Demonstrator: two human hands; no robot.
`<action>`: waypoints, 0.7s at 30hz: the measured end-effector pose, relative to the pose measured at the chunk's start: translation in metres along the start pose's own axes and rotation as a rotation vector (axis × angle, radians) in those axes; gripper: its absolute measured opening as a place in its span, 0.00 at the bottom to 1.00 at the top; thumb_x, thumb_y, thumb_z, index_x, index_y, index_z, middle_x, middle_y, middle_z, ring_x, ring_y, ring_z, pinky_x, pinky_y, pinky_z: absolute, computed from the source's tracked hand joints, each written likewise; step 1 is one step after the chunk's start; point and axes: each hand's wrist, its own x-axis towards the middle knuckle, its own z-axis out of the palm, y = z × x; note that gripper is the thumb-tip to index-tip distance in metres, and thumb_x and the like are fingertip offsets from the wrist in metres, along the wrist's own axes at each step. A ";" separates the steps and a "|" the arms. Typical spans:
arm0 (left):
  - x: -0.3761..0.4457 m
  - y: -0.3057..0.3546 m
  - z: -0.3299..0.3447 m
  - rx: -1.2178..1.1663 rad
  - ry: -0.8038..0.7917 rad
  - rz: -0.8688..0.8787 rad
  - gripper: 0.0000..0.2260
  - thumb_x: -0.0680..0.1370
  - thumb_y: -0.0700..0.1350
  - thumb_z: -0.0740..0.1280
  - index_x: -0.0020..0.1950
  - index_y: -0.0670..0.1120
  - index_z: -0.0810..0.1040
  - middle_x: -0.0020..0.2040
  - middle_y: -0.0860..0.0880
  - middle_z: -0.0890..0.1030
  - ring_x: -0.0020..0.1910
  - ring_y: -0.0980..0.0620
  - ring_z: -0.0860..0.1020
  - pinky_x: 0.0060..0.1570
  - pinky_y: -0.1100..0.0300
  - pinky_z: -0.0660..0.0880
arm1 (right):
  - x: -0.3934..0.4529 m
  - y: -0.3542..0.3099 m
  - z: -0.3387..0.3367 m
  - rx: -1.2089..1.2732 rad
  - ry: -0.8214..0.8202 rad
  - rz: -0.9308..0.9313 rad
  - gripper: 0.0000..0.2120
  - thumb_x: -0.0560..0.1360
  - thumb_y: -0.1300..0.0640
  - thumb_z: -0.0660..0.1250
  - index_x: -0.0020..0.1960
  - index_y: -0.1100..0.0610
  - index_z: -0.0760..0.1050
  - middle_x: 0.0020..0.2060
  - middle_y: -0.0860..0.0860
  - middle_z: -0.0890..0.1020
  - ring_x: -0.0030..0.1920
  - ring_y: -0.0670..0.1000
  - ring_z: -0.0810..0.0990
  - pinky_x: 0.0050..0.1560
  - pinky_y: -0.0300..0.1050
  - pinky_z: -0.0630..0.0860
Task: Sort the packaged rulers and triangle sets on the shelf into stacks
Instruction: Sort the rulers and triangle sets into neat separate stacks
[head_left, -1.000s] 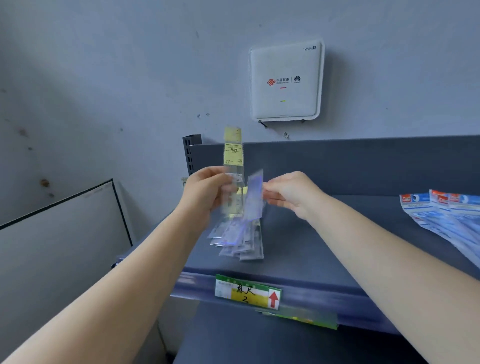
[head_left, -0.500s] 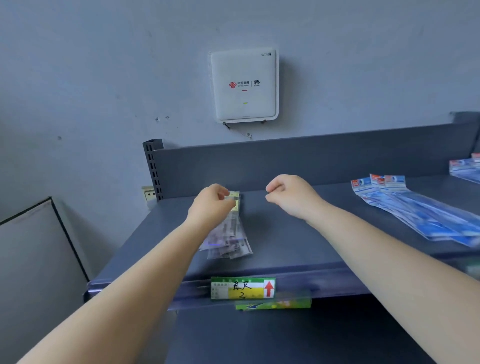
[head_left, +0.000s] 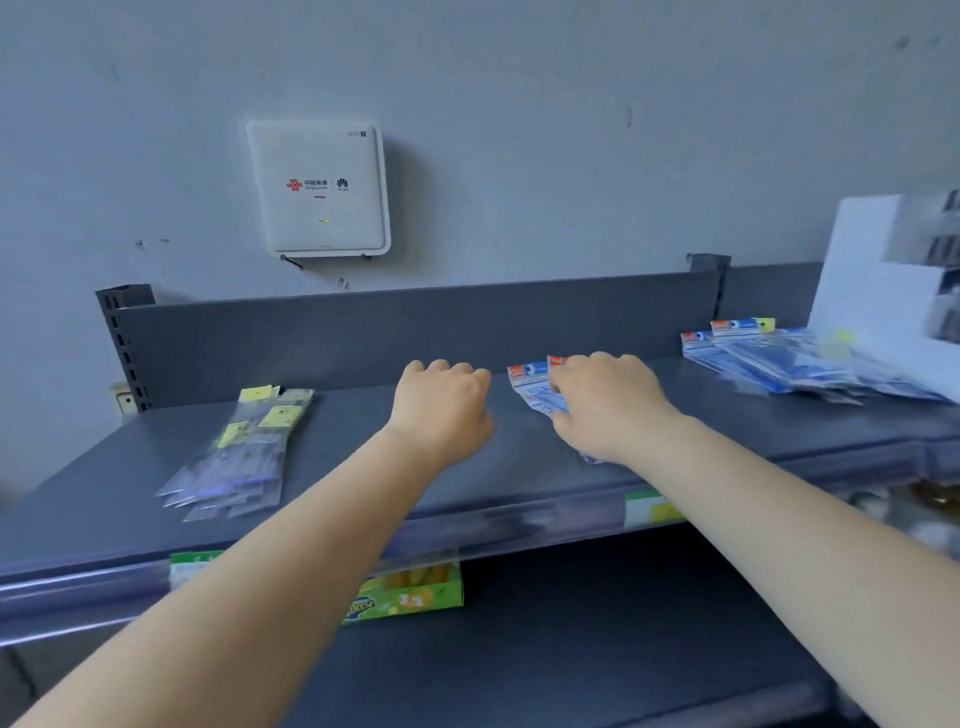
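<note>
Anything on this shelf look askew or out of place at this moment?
Yes. The yellow-labelled ruler packs at the shelf's left lie fanned out, bottoms splayed, not squared. The blue-headed packs at the right also sprawl loosely. A few more blue packs lie apart under the right hand.

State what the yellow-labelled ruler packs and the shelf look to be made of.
Yellow-labelled ruler packs: probably clear glossy plastic sleeves, since the contents show through and the film catches light, with what look like paper labels. Shelf: likely painted metal, a matte dark grey sheet with a slotted upright at its left.
</note>
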 end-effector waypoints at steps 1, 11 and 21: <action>0.004 0.016 -0.002 0.003 0.000 0.010 0.13 0.77 0.48 0.58 0.59 0.46 0.73 0.54 0.50 0.77 0.53 0.46 0.74 0.45 0.57 0.60 | -0.008 0.014 -0.001 -0.013 -0.007 0.012 0.11 0.77 0.53 0.58 0.57 0.54 0.71 0.54 0.51 0.76 0.55 0.55 0.73 0.45 0.46 0.62; 0.047 0.150 -0.014 -0.064 -0.021 0.115 0.14 0.79 0.50 0.57 0.62 0.46 0.69 0.59 0.49 0.74 0.59 0.46 0.71 0.50 0.56 0.63 | -0.076 0.136 0.011 -0.066 -0.120 0.169 0.16 0.77 0.48 0.58 0.60 0.55 0.70 0.55 0.52 0.74 0.57 0.56 0.72 0.51 0.49 0.65; 0.106 0.244 -0.002 -0.143 -0.024 0.250 0.22 0.80 0.59 0.54 0.70 0.49 0.65 0.66 0.50 0.72 0.64 0.46 0.69 0.60 0.51 0.65 | -0.106 0.225 0.034 -0.034 -0.191 0.346 0.26 0.78 0.41 0.55 0.71 0.54 0.62 0.67 0.52 0.68 0.68 0.56 0.64 0.65 0.55 0.63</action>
